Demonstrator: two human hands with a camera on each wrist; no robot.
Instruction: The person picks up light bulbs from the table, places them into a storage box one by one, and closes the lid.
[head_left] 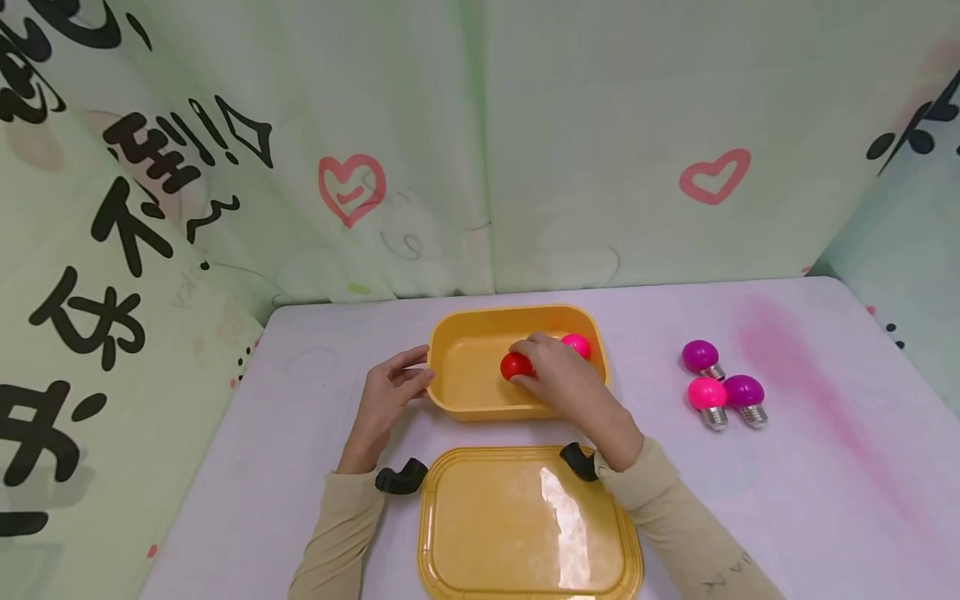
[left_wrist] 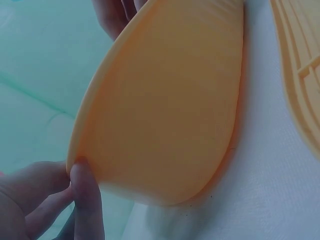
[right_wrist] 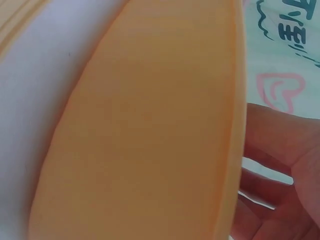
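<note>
Nearest: my beige fabric sleeves (head_left: 341, 533), 7:30 and 4:30 from the tray, curved black piece (head_left: 402, 477) at each cuff. Glossy amber plastic lid (head_left: 502, 525), flat, rounded corners, at 6. Left hand (head_left: 384, 408) at 8:30, thumb and fingers pinching the 9 o'clock end of the deep yellow-orange plastic tray (head_left: 468, 358). Right hand (head_left: 573, 383) in from 4, closed to ball width, gripping a glossy red ball (head_left: 514, 367) near tray centre; its underside is hidden. Hot-pink ball (head_left: 577, 343) inside at 2:30, partly behind that hand. Outside at 3, clustered: two purple round bulbs (head_left: 700, 356) and one hot-pink bulb (head_left: 707, 393), silvery screw bases. Far: pale green curtain (head_left: 585, 125), red-pink hearts (head_left: 697, 196) at 10:30 and 1:30.
</note>
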